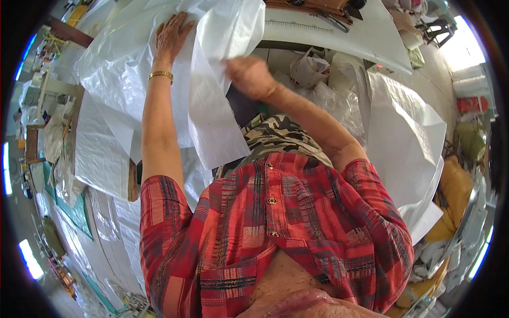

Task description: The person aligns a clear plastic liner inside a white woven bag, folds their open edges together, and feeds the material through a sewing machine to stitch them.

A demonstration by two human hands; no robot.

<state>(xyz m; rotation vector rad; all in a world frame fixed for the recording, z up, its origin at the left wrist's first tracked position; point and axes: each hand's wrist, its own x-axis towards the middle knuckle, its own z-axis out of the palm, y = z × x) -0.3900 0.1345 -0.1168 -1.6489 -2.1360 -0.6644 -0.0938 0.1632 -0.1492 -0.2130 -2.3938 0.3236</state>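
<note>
White sheet (212, 100) is pressed flat by the spread left hand (170, 36), its edge pinched in the closed right hand (248, 75) beside it.

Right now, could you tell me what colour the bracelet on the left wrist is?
Gold, seen best in the head view: bracelet.

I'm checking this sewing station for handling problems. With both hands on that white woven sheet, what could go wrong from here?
1. The left hand lies flat on the sheet while the right hand grips a folded edge; the slick fabric may slide and spoil the fold.
2. Loose sheets hang off the table toward the lap and could snag or drag.
</note>
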